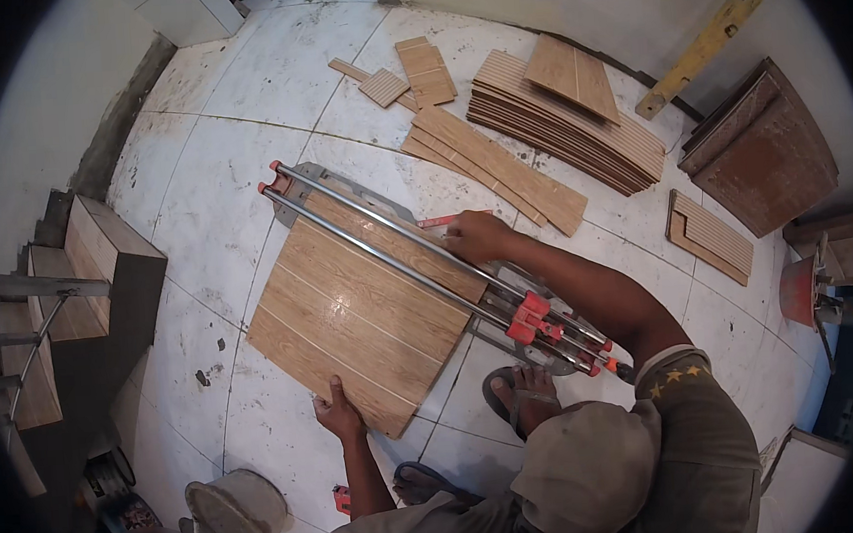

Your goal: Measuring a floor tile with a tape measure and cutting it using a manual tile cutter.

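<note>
A square wood-pattern tile [342, 320] lies in a manual tile cutter [535, 316] with two steel rails and red fittings, its rails running diagonally across the tile. My left hand [343, 413] grips the tile's near-left edge, thumb on top. My right hand [475, 236] reaches over the rails to the cutter's far side, fingers bent beside a red strip [436, 221]; what they hold is hidden. My sandalled feet [518, 398] are on the white tiled floor [213, 367] beside the cutter.
Cut tile pieces [494, 165] and a tile stack [565, 131] lie beyond the cutter. A yellow level [706, 39] leans near brown tiles [761, 148] at right, above a red bucket [797, 293]. Tiled steps [94, 267] stand left; a grey bucket [235, 518] sits lower left.
</note>
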Available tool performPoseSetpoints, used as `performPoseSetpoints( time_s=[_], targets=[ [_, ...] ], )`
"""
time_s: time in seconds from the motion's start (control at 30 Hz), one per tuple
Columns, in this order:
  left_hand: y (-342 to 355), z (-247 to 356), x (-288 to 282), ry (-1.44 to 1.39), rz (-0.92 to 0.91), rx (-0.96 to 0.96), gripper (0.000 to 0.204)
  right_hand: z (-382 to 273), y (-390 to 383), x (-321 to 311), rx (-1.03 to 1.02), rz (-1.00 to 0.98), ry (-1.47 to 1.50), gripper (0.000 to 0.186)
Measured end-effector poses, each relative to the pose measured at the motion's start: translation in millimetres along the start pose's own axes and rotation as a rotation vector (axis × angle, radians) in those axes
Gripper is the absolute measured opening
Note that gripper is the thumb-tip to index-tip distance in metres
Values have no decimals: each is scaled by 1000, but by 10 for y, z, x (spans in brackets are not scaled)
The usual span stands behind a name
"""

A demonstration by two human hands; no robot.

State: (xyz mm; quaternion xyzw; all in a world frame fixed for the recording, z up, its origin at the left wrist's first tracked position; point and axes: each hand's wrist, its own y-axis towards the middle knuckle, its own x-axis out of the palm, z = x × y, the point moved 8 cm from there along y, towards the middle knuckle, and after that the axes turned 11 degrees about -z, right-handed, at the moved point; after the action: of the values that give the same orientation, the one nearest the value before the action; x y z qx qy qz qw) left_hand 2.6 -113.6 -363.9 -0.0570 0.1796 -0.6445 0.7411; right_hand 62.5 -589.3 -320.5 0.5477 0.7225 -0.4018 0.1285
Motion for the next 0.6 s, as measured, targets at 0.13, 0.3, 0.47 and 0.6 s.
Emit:
performPoseSetpoints(
  time_s=[0.13,0.3,0.47,0.6],
  targets=[
    [14,-49,-38,68,28,-16,39,35,30,88,162,48,45,28],
    [17,-66,-35,97,27,-5,39,28,23,59,99,-8,187,32],
    [50,-61,-15,61,-10,2,38,129,-53,64,80,152,347,36],
    [36,-115,-45,-18,11,-11,34,406,-331,-192,12,414,203,32]
  ],
)
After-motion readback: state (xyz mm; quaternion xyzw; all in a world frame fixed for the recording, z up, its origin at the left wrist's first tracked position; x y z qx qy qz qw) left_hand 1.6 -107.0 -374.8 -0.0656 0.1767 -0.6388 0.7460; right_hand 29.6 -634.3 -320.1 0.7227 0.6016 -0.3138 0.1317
